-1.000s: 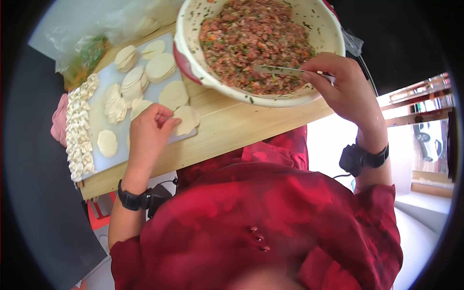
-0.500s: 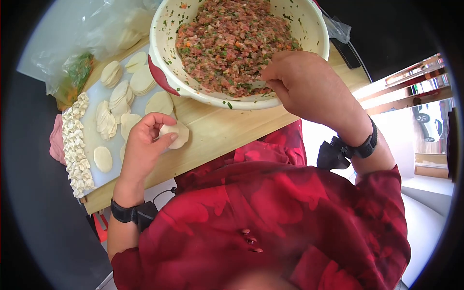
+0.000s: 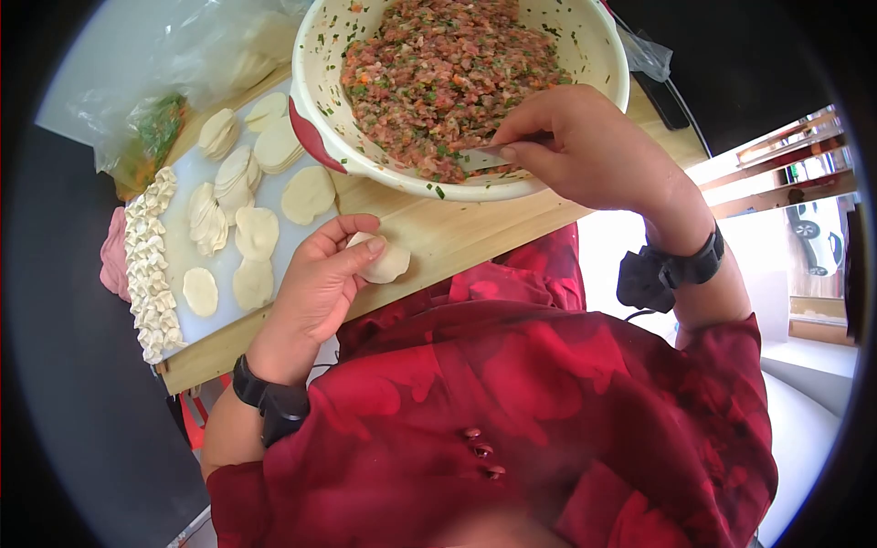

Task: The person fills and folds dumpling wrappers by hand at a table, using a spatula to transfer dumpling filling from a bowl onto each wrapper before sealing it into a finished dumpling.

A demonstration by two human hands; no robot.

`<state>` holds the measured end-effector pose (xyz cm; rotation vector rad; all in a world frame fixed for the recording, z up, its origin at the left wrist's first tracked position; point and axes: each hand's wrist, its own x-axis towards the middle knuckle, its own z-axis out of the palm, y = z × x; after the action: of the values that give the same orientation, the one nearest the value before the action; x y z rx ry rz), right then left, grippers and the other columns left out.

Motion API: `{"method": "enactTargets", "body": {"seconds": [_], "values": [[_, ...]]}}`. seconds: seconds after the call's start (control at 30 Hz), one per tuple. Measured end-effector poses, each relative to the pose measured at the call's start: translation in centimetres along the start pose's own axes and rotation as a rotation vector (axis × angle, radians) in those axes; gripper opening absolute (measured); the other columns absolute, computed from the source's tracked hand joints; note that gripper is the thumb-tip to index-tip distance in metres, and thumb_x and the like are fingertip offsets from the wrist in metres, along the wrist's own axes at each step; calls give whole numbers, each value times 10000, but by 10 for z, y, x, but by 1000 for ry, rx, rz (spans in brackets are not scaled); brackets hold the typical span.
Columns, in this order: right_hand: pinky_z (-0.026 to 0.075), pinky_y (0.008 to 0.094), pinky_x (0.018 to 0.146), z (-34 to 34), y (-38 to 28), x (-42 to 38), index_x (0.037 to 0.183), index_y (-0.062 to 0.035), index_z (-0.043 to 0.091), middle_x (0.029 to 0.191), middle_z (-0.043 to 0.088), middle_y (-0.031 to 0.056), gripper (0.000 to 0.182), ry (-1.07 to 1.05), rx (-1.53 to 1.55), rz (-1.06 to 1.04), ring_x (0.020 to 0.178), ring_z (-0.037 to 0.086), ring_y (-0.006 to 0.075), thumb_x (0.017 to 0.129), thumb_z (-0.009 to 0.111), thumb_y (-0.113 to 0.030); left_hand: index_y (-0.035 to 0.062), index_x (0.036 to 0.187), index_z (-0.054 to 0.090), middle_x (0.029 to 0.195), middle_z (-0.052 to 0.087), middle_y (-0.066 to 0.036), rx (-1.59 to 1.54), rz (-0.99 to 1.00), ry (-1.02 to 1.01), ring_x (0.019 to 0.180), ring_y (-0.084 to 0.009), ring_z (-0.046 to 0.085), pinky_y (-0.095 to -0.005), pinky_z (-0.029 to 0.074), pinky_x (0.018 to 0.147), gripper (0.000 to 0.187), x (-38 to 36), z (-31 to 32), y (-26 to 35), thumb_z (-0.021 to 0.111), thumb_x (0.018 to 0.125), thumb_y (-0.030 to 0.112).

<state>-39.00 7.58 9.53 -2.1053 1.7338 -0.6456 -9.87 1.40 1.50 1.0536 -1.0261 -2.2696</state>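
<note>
My left hand [image 3: 315,285] pinches a round dough wrapper [image 3: 391,263] between thumb and fingers, just above the table's front part. Inside the large white bowl [image 3: 320,110], the meat filling [image 3: 448,82] is flecked with green and orange bits. My right hand [image 3: 585,151] grips a small flat spatula [image 3: 481,160] over the bowl's near rim, its blade touching the filling. Its handle is mostly hidden by my fingers. Left of the bowl, several wrappers [image 3: 257,232] lie singly and in overlapping stacks on a pale board [image 3: 187,251].
A row of folded dumplings [image 3: 151,265] lines the board's left edge. Behind it sit a clear plastic bag [image 3: 201,55] and a bag with green and orange contents [image 3: 155,132]. Pink cloth-like material [image 3: 113,256] shows at far left. The wooden table [image 3: 438,239] ends near my body.
My left hand has shifted right with the wrapper, uncovering more wrappers on the board. My right hand has turned slightly, and the spatula's blade now shows more clearly in the filling.
</note>
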Motion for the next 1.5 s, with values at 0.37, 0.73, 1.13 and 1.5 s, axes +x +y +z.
{"method": "enactTargets", "body": {"seconds": [0.37,0.73,1.13,1.5], "values": [[471,302,614,-4,2,2,926,33,697,749,654,109,156,-72,74,82,666,603,184,847,643,-90,36,1072,624,856,580,-21,1319,573,202,816,-125,604,-271,486,747,309,-16,0,47,677,785,-66],[498,380,636,-6,1,2,919,-12,719,729,663,162,179,-56,59,56,650,633,295,828,638,-142,0,1162,568,1124,646,-107,305,62,24,957,-201,662,-340,538,841,222,-13,-2,37,559,976,120],[483,351,591,10,-17,-27,911,-6,702,730,646,131,127,168,261,-28,642,618,271,810,643,-56,-55,1364,412,1303,570,-167,-222,-28,-96,1183,-257,593,-379,503,1006,408,-9,49,10,418,1016,159],[517,363,661,29,-15,-35,1130,-103,698,878,617,75,442,332,-122,-465,768,612,266,723,648,63,-73,1405,325,1376,492,-199,-273,143,-125,1282,-315,504,-400,473,1058,440,-27,57,23,337,1029,157]]}}
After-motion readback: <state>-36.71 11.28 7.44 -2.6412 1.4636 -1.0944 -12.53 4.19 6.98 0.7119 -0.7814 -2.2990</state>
